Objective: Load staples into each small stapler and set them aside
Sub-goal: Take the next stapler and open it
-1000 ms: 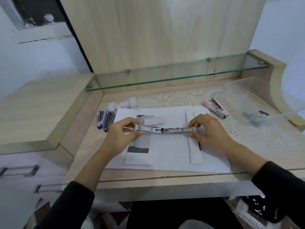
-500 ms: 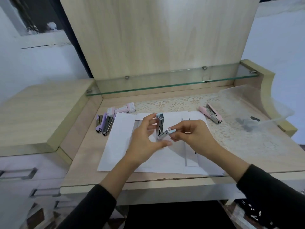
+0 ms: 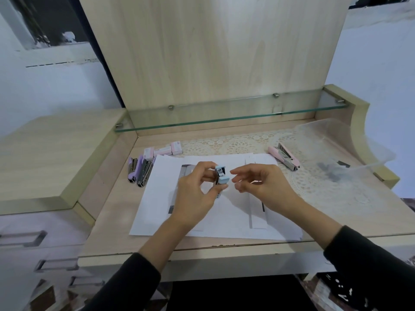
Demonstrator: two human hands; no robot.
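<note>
Head view, looking down at both hands over the wooden surface point(image 3: 107, 212). Small blue stapler point(image 3: 221, 178) raised off the paper sheets point(image 3: 224, 218) near the middle of the surface, stood roughly on end, metal channel turned up toward the camera. Likely held that way for checking the magazine or snapping it closed; staple load inside not discernible. Left hand point(image 3: 197, 194) curled round it, thumb at the lower cap, fingertips on the far side, firm pinch. Right hand point(image 3: 260, 187) just beside, not touching, fingers loosely bent, nothing visible in it; probably poised to press the top down. Two purple staplers point(image 3: 139, 171) lying side by side at the left edge of the surface, next to pink staple boxes point(image 3: 162, 150) toward the back left corner, seemingly stock kept within reach. Pink stapler point(image 3: 284, 156) alone on the lace mat point(image 3: 235, 142) toward the back right, near a clear plastic tub point(image 3: 336, 153); possibly the set-aside spot. Judgement only: blue unit near finished, purple staplers yet to do.
</note>
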